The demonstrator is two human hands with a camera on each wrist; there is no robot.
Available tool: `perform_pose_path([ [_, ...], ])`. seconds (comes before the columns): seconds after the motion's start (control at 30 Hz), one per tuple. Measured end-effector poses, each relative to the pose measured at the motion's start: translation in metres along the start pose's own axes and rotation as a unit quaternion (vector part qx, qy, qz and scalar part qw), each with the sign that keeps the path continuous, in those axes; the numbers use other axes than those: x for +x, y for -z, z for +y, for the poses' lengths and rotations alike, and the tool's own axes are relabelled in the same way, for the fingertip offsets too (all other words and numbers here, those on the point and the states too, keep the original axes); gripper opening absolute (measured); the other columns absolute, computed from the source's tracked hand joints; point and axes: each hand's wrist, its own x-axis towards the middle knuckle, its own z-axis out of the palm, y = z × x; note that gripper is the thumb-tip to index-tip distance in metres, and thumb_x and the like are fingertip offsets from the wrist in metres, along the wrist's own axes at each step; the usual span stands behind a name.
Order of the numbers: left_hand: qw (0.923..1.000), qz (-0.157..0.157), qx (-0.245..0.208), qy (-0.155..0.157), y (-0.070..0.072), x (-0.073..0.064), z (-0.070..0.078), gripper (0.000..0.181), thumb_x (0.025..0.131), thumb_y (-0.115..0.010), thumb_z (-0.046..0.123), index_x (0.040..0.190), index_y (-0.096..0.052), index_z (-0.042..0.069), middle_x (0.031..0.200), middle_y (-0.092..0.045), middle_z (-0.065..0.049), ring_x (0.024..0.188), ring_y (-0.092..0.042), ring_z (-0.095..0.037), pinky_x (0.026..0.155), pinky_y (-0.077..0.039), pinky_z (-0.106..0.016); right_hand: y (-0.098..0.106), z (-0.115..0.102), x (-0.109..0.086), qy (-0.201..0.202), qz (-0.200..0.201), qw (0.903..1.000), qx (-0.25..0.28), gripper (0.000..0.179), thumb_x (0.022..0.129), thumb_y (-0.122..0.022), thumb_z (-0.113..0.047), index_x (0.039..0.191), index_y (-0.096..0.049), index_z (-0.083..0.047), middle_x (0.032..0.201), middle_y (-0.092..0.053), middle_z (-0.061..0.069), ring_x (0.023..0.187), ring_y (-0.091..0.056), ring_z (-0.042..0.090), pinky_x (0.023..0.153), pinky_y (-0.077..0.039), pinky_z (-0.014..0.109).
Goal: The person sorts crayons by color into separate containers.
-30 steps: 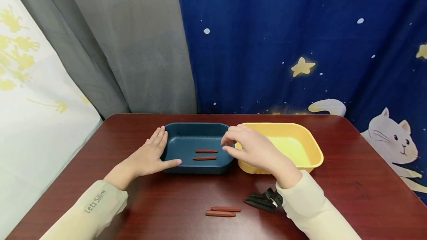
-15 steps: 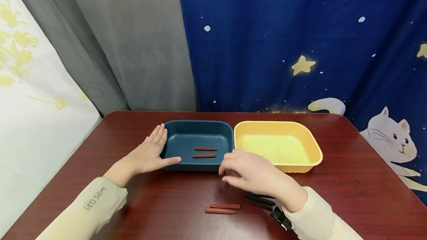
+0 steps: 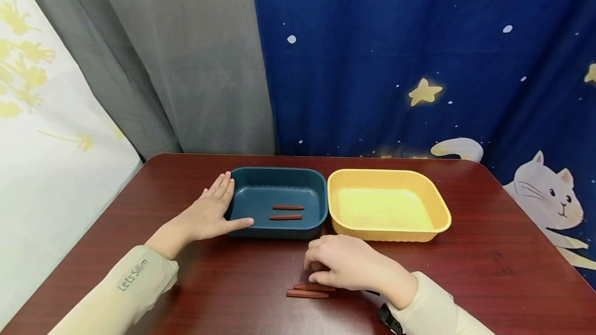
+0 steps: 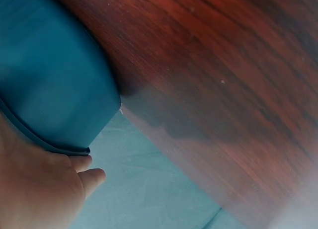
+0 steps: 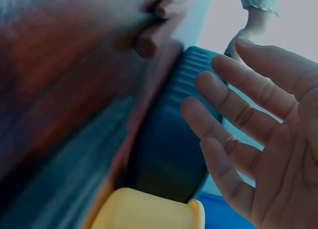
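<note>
My left hand (image 3: 211, 211) rests against the left side of a dark blue bin (image 3: 279, 233), fingers straight along the wall and thumb over the front rim. Its fingertips lie at the bin's edge in the left wrist view. Two reddish-brown crayons lie inside that bin, an upper crayon (image 3: 287, 207) and a lower crayon (image 3: 285, 217). My right hand (image 3: 349, 262) hovers over the table with nothing in it, fingers loosely bent and spread from the thumb. Just below it lie two more crayons side by side, a front crayon (image 3: 307, 293) and a rear crayon (image 3: 314, 287), partly covered by the hand.
A yellow bin (image 3: 391, 234) stands right beside the blue one, with nothing in it. Black sticks on the table are mostly hidden beneath my right hand; a dark tip (image 3: 372, 292) shows. A black strap (image 3: 390, 319) is at the right wrist. Curtains hang behind the table (image 3: 503, 273).
My right hand has come back from above the blue bin's right edge toward the near crayons and now covers the black sticks. The left hand has stayed at the bin.
</note>
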Motion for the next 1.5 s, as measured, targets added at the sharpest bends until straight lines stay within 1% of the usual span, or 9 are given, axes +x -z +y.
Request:
perform_pose_path([
  [0.1, 1.0000, 0.001, -0.001, 0.000, 0.000, 0.000, 0.000, 0.121, 0.083, -0.049, 0.082, 0.156, -0.013, -0.008, 0.166, -0.002, -0.024, 0.154, -0.003, -0.044, 0.117, -0.018, -0.067, -0.005, 0.000, 0.003, -0.011, -0.019, 0.9997, 0.008, 0.005, 0.088, -0.074, -0.027, 0.091, -0.072, -0.025, 0.077, -0.054, -0.014, 0.075, -0.049, -0.002, 0.066, -0.044, 0.018],
  [0.23, 1.0000, -0.001, -0.003, 0.001, 0.000, 0.001, 0.000, 0.122, 0.082, -0.048, 0.083, 0.156, -0.012, -0.007, 0.166, -0.001, -0.023, 0.154, -0.002, -0.043, 0.118, -0.018, -0.067, -0.012, 0.001, 0.006, -0.022, -0.037, 0.9991, 0.001, 0.004, 0.085, -0.075, -0.027, 0.087, -0.071, -0.026, 0.071, -0.052, -0.015, 0.071, -0.048, -0.003, 0.062, -0.041, 0.017],
  [0.4, 1.0000, -0.003, -0.005, 0.003, -0.001, -0.001, 0.001, 0.122, 0.082, -0.048, 0.083, 0.156, -0.012, -0.007, 0.166, 0.000, -0.022, 0.154, -0.002, -0.043, 0.118, -0.018, -0.067, -0.018, 0.001, 0.008, -0.016, -0.047, 0.9985, -0.024, 0.006, 0.084, -0.076, -0.028, 0.086, -0.070, -0.026, 0.067, -0.050, -0.016, 0.071, -0.048, -0.004, 0.061, -0.040, 0.017],
  [0.53, 1.0000, -0.005, -0.005, 0.003, 0.000, -0.001, 0.001, 0.121, 0.083, -0.048, 0.082, 0.156, -0.010, -0.007, 0.166, 0.002, -0.022, 0.154, -0.001, -0.043, 0.118, -0.017, -0.067, -0.019, -0.001, 0.010, -0.017, -0.051, 0.9984, -0.020, 0.009, 0.083, -0.077, -0.029, 0.082, -0.068, -0.027, 0.066, -0.050, -0.017, 0.069, -0.047, -0.004, 0.059, -0.039, 0.017],
  [0.73, 0.9999, -0.007, -0.006, 0.004, 0.001, 0.000, 0.001, 0.121, 0.084, -0.048, 0.082, 0.156, -0.009, -0.007, 0.166, 0.004, -0.022, 0.154, 0.001, -0.042, 0.118, -0.016, -0.067, -0.019, -0.001, 0.012, -0.025, -0.072, 0.9966, 0.030, 0.015, 0.083, -0.077, -0.024, 0.079, -0.063, -0.027, 0.064, -0.049, -0.018, 0.063, -0.047, -0.005, 0.055, -0.039, 0.017],
  [0.9, 1.0000, -0.004, -0.007, 0.004, 0.000, -0.002, 0.002, 0.120, 0.084, -0.049, 0.081, 0.156, -0.010, -0.007, 0.166, 0.001, -0.023, 0.154, -0.001, -0.042, 0.118, -0.018, -0.067, -0.020, 0.001, 0.013, -0.008, -0.095, 0.9919, 0.084, 0.018, 0.085, -0.076, -0.017, 0.078, -0.060, -0.024, 0.064, -0.051, -0.017, 0.058, -0.048, -0.005, 0.054, -0.041, 0.015],
  [1.17, 0.9999, -0.003, -0.010, 0.003, -0.001, -0.001, 0.002, 0.121, 0.083, -0.049, 0.081, 0.156, -0.010, -0.007, 0.166, 0.001, -0.023, 0.154, -0.001, -0.042, 0.118, -0.018, -0.067, -0.021, 0.005, 0.014, 0.023, -0.094, 0.9887, 0.115, 0.016, 0.084, -0.073, -0.013, 0.079, -0.060, -0.021, 0.064, -0.052, -0.017, 0.056, -0.047, -0.006, 0.055, -0.041, 0.011],
  [1.3, 0.9999, -0.002, -0.010, 0.004, -0.002, -0.001, 0.002, 0.122, 0.083, -0.048, 0.082, 0.156, -0.011, -0.007, 0.166, 0.001, -0.022, 0.154, -0.001, -0.042, 0.118, -0.018, -0.067, -0.019, 0.006, 0.013, 0.024, -0.083, 0.9879, 0.129, 0.017, 0.084, -0.071, -0.011, 0.078, -0.060, -0.022, 0.064, -0.051, -0.017, 0.057, -0.047, -0.007, 0.056, -0.041, 0.011],
  [1.5, 1.0000, 0.001, -0.009, 0.004, -0.001, -0.002, 0.001, 0.121, 0.083, -0.049, 0.081, 0.156, -0.011, -0.007, 0.166, 0.000, -0.023, 0.154, -0.002, -0.043, 0.118, -0.018, -0.067, -0.014, 0.007, 0.014, 0.021, -0.067, 0.9868, 0.146, 0.016, 0.087, -0.069, -0.012, 0.079, -0.060, -0.022, 0.065, -0.051, -0.017, 0.058, -0.047, -0.006, 0.058, -0.041, 0.012],
])
